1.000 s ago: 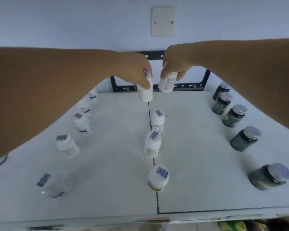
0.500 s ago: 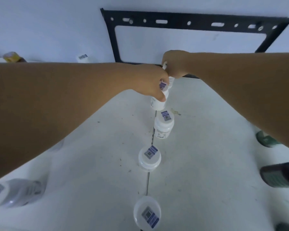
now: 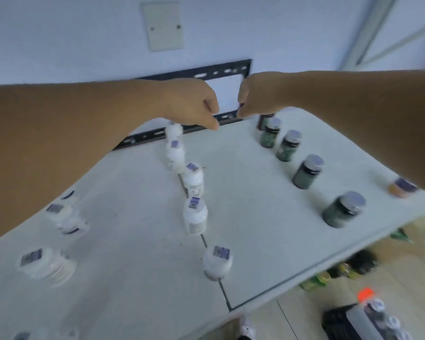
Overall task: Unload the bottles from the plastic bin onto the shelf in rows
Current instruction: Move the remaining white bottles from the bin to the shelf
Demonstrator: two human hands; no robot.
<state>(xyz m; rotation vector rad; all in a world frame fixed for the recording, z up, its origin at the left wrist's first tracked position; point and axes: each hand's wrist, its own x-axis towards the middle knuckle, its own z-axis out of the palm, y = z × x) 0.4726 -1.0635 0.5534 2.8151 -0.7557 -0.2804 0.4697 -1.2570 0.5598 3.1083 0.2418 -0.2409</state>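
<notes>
Both hands, left (image 3: 194,104) and right (image 3: 258,94), loosely curled, empty, above five white bottles (image 3: 195,214).

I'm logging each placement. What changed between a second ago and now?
Both hands let go: the left hand and right hand each held a white bottle, and now lift away empty. The middle row has grown at its far end. The dark bottles stayed put.
</notes>
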